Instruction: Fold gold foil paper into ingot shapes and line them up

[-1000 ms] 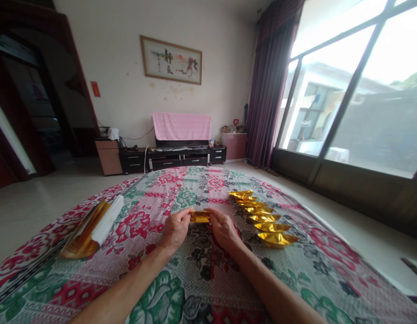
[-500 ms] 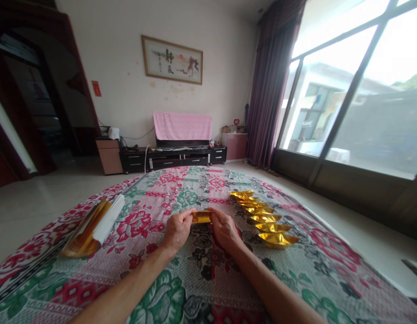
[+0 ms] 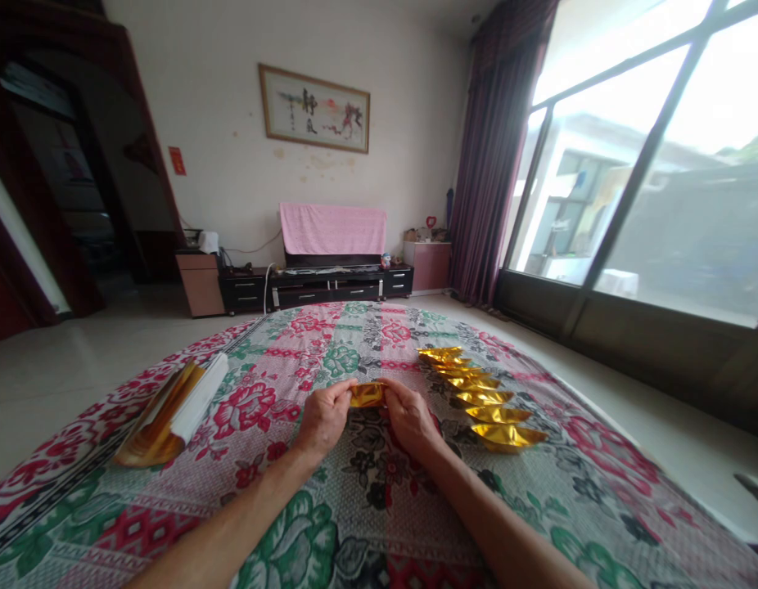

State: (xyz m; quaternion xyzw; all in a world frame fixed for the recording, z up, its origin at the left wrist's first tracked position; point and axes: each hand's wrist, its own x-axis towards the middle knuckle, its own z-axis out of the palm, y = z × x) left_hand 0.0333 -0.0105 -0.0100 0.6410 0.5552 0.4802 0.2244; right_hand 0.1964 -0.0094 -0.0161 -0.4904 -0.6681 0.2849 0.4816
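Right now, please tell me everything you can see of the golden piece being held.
The golden piece looks like shiny foil or foil paper, small and roughly oblong, wider than tall, with a creased surface. It is held level above the flowered tablecloth, its ends pinched by the left hand and right hand, which hide them.

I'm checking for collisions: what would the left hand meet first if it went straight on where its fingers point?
Beyond the folded gold piece it grips, the left hand would probably meet the right hand first, though depth is unclear.
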